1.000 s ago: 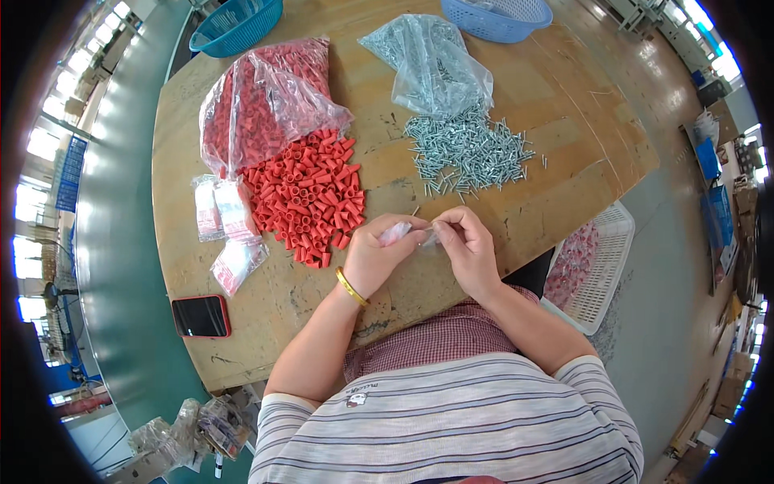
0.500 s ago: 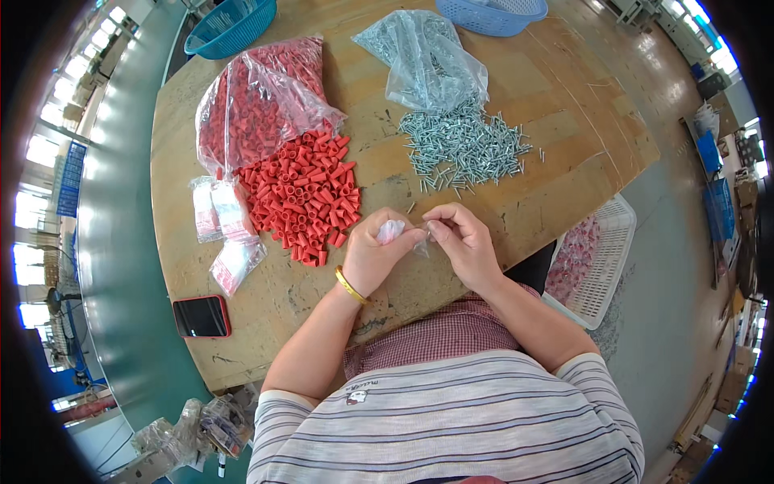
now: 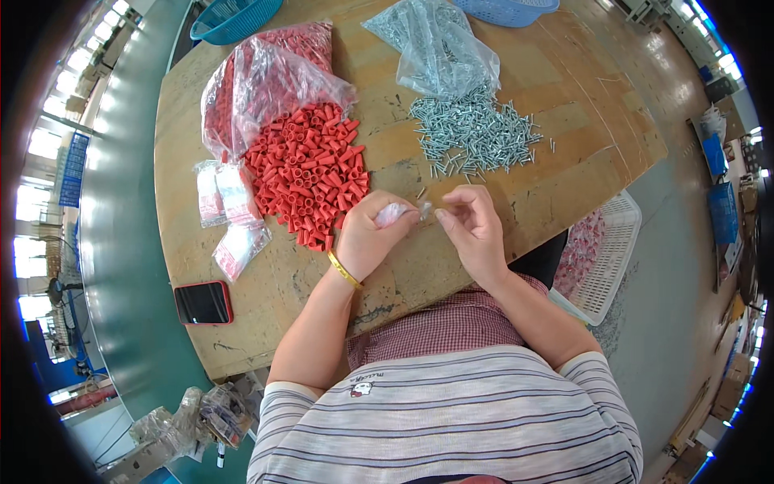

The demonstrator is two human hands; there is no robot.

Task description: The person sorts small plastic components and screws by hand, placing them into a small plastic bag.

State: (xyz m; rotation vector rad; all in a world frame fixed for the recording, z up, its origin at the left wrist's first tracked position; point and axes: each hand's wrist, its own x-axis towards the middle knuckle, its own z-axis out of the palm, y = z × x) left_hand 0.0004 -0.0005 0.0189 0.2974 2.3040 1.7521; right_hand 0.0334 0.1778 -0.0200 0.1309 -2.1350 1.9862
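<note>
Head view only. A small clear bag [image 3: 395,214] is pinched in the left hand [image 3: 367,238], fingers curled shut around it, mouth of the bag turned toward 3 o'clock. The right hand [image 3: 472,230] is held just beside it at 3 o'clock, thumb and forefinger closed together near the bag mouth; whether a screw is held between them cannot be told, too small. Key relation: bag mouth and right fingertips are nearly touching, on a roughly 9-to-3 line, above the near edge of the wooden table [image 3: 580,173].

The pile of screws [image 3: 476,137] lies at 12 o'clock from the right hand, near; the right hand is the closer one to it. The pile of red caps [image 3: 310,173] lies at 11 o'clock from the left hand, just beside the wrist side. One loose screw [image 3: 421,193] is seen between the hands and the screw pile.
</note>
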